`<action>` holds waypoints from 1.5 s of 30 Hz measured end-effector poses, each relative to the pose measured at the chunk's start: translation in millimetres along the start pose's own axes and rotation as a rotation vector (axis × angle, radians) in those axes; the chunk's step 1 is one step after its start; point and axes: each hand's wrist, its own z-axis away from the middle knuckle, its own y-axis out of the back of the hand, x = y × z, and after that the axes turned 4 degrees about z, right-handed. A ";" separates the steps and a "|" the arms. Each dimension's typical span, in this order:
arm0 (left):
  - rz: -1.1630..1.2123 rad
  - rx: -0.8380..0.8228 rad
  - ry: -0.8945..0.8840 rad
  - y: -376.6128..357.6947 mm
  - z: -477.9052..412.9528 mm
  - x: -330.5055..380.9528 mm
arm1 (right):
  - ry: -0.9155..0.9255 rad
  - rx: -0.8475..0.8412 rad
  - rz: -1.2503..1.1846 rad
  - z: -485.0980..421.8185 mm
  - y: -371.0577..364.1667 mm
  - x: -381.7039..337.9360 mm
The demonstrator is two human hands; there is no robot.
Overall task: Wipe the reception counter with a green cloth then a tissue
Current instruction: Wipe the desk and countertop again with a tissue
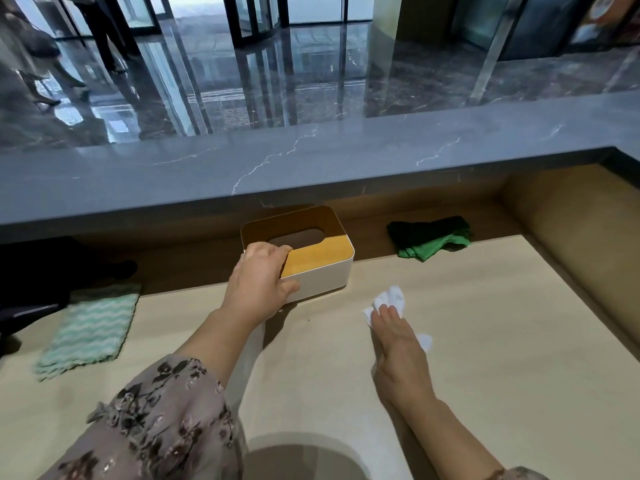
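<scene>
My right hand (pixel 398 344) lies flat with straight fingers on a crumpled white tissue (pixel 389 299), pressing it onto the light wooden counter (pixel 485 341). My left hand (pixel 259 278) grips the near left corner of a white tissue box with a wooden lid (pixel 322 258); fingers curl over the lid's edge and the thumb lies on the front wall. The box appears tilted, its left end raised off the counter. A dark green cloth (pixel 429 239) lies bunched at the back right, under the stone ledge.
A grey marble upper ledge (pixel 311 164) overhangs the back of the counter. A pale green wavy-striped cloth (pixel 90 327) lies at the left. Dark objects (pixel 41 271) sit at the far left under the ledge. A wooden side wall (pixel 571 244) bounds the right.
</scene>
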 end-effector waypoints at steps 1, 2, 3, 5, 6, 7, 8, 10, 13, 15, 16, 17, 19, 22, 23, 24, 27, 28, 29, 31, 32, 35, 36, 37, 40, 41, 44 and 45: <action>0.002 -0.006 0.000 -0.4 -0.9 0.7 | 0.011 -0.006 -0.018 2.8 -6.1 -6.1; 0.005 -0.010 0.004 -0.3 -1.4 1.2 | 0.024 -0.026 -0.025 7.7 -15.9 -14.1; 0.007 -0.013 0.007 -0.3 -2.1 1.4 | 0.077 -0.045 -0.003 13.2 -27.2 -21.9; -0.005 -0.013 0.002 -0.3 -2.9 2.2 | 0.244 -0.039 0.027 25.6 -50.6 -41.4; -0.020 -0.014 -0.004 -0.3 -3.3 3.2 | 0.304 -0.077 0.052 31.1 -56.3 -58.0; -0.035 -0.013 -0.009 -0.1 -3.1 4.4 | 0.335 -0.170 0.116 35.0 -57.8 -76.3; -0.043 -0.010 -0.010 0.7 -2.2 6.0 | 0.390 -0.228 0.191 39.6 -59.5 -88.2; -0.042 0.016 -0.013 4.4 1.8 7.9 | 0.576 -0.375 0.241 40.3 -51.6 -93.0; -0.006 0.100 -0.019 11.3 15.7 1.9 | 0.584 -0.300 0.234 35.6 -32.3 -64.5; 0.029 0.138 0.036 14.2 30.9 -5.4 | 0.542 -0.347 0.164 30.7 -17.3 -36.4; 0.034 0.141 0.076 14.3 39.7 -9.1 | 0.513 -0.323 0.176 27.7 -5.8 -25.1; 0.036 0.131 0.117 12.9 47.4 -13.1 | 0.462 -0.280 0.177 24.1 7.3 -15.8; 0.035 0.078 0.192 10.5 69.5 -23.9 | 0.371 -0.208 0.163 20.8 29.7 2.6; 0.057 -0.044 0.233 -0.9 103.1 -46.2 | 0.236 -0.241 0.171 19.3 48.5 25.0; 0.060 -0.082 0.232 -5.1 115.2 -53.0 | 0.191 -0.223 0.153 19.2 49.9 27.1; 0.061 -0.113 0.237 -9.5 126.3 -58.4 | 0.146 -0.208 0.136 19.2 47.6 27.0; 0.086 -0.136 0.299 -15.8 154.2 -63.8 | 0.024 -0.151 0.086 23.1 29.5 5.6; 0.092 -0.132 0.311 -16.7 161.0 -63.6 | 0.017 -0.126 0.076 25.6 20.5 -5.5; 0.088 -0.132 0.320 -16.7 167.0 -62.1 | 0.030 -0.116 0.066 30.0 8.2 -17.0; 0.053 -0.137 0.334 -16.6 178.5 -58.1 | 0.120 -0.146 0.034 45.6 -19.6 -41.4; 0.025 -0.142 0.333 -17.2 183.3 -56.1 | 0.172 -0.180 0.011 56.7 -35.0 -54.5; -0.035 -0.137 0.312 -21.3 195.7 -50.6 | 0.360 -0.331 -0.042 99.1 -54.0 -100.9; -0.025 -0.129 0.307 -22.6 198.6 -48.9 | 0.419 -0.386 -0.048 112.4 -50.2 -113.9; -0.013 -0.124 0.303 -22.8 201.4 -46.7 | 0.470 -0.426 -0.041 123.6 -46.3 -121.2; -0.022 -0.154 0.303 -22.2 206.6 -38.5 | 0.593 -0.455 0.010 140.7 -29.5 -116.9; -0.039 -0.170 0.314 -21.9 207.8 -35.1 | 0.605 -0.460 0.004 141.4 -24.3 -107.3; -0.104 -0.209 0.314 -22.1 210.5 -23.9 | 0.551 -0.415 -0.025 136.5 -7.9 -66.4; -0.113 -0.219 0.310 -21.7 212.1 -19.8 | 0.515 -0.384 -0.015 134.0 -1.5 -49.8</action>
